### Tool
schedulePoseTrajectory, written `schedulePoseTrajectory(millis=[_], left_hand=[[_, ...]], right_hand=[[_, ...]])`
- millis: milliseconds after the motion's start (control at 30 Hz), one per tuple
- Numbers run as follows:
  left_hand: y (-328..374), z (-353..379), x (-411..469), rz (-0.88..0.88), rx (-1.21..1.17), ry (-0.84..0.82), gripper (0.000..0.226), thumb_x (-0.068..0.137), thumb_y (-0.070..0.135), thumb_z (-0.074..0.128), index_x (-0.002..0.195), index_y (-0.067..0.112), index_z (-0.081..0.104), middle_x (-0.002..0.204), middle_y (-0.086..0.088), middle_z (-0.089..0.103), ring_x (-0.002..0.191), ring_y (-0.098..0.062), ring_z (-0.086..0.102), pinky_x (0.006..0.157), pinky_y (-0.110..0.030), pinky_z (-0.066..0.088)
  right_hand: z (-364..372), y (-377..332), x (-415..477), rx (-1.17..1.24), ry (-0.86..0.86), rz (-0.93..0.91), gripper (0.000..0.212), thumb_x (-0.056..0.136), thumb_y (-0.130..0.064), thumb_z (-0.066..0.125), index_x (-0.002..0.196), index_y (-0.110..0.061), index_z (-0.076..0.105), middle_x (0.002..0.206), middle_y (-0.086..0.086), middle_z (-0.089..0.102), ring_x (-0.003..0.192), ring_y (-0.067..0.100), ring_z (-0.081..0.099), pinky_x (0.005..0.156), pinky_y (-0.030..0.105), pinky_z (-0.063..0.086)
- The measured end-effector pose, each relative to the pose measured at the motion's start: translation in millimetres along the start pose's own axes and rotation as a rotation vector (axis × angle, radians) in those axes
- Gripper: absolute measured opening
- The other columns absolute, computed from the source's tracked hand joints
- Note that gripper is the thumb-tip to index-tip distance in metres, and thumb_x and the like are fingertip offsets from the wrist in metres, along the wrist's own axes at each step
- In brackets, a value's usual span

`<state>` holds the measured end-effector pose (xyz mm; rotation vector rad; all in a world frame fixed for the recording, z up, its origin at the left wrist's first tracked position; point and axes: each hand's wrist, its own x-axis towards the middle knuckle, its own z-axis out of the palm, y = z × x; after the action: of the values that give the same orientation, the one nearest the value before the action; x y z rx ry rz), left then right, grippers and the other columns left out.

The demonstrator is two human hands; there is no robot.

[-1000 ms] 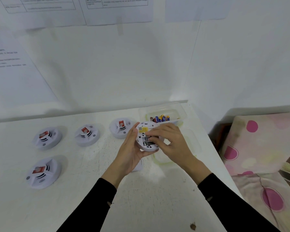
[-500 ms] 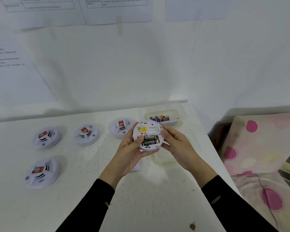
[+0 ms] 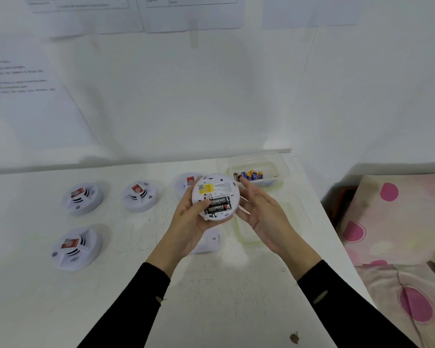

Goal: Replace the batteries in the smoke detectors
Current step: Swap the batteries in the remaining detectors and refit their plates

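A round white smoke detector (image 3: 215,190) is held above the table with its back facing me. Two black batteries (image 3: 217,205) lie in its open compartment, under a yellow label. My left hand (image 3: 190,222) grips the detector from the left, thumb on the batteries' left end. On the detector's right edge rests my right hand (image 3: 260,209), its fingers straight and spread, palm up. A clear plastic tub (image 3: 274,169) holding several blue and dark batteries stands just behind the hands.
Several more white smoke detectors with red stickers sit on the white table (image 3: 111,297): at far left (image 3: 82,198), (image 3: 140,195), (image 3: 74,248) and one behind the held one (image 3: 186,182). A white cover (image 3: 210,241) and a clear lid (image 3: 274,219) lie under the hands. Pink-spotted bedding (image 3: 399,234) borders the table's right edge.
My right hand lifted its fingers off the battery compartment and moved to the detector's right edge, opening flat. The two batteries are now uncovered. The detector rose slightly.
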<state>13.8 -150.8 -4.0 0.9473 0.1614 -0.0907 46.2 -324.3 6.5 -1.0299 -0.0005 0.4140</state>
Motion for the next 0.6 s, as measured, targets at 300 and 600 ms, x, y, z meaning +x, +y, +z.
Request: schedulePoseTrajectory(millis=[300,600], left_hand=[[31,-49,-23,0.047,-0.070,0.191,0.042,0.107,0.028,0.036,0.146,0.014,0.044,0.141,-0.015,0.057,0.127,-0.037,0.057,0.100,-0.064,0.046],[34,-72,-40,0.042,-0.103,0.279,0.039,0.106,0.026,0.036,0.141,0.018,0.050,0.136,-0.013,0.061,0.122,-0.036,0.060,0.093,-0.061,0.051]], right_hand=[[4,91,3,-1.378,-0.371,-0.294,0.038,0.094,-0.015,0.057,0.131,-0.013,0.056,0.145,0.001,0.046,0.136,0.014,0.039,0.113,0.017,0.022],[7,92,6,-1.305,-0.286,-0.360,0.053,0.083,-0.023,0.072,0.131,-0.017,0.051,0.126,-0.004,0.051,0.117,0.012,0.043,0.102,0.021,0.037]])
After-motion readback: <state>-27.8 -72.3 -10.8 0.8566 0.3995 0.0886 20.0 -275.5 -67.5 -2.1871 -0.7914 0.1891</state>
